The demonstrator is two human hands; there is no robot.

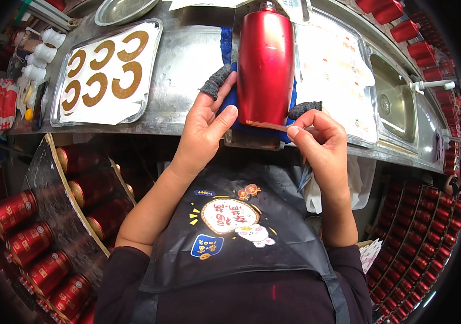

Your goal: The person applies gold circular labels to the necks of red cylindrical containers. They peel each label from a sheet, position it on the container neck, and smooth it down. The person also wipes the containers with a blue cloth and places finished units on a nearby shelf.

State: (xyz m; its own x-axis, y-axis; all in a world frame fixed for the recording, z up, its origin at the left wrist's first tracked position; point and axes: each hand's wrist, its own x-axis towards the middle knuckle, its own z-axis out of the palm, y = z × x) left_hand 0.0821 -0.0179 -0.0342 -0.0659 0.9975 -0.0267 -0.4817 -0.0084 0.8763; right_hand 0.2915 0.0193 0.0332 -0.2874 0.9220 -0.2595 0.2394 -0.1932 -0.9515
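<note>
A glossy red bottle (pixel 265 65) lies on a blue cloth (pixel 229 100) at the bench's front edge, its neck pointing away from me. My left hand (pixel 206 121) is beside the bottle's left side, fingers stretched out, with a dark grey sleeve (pixel 217 81) over one fingertip. At the near end of the bottle, my right hand (pixel 321 143) pinches one end of a thin gold strip (pixel 265 125) between thumb and finger. The strip runs along the bottle's bottom edge. Another dark grey sleeve (pixel 305 109) covers a fingertip of that hand.
A tray (pixel 152 81) to the left bears a white sheet with several gold C-shaped pieces. Right of the bottle, another tray (pixel 369 116) holds a pale backing sheet, beside a metal sink (pixel 395 108). Several red bottles (pixel 52 270) stand on racks at both sides.
</note>
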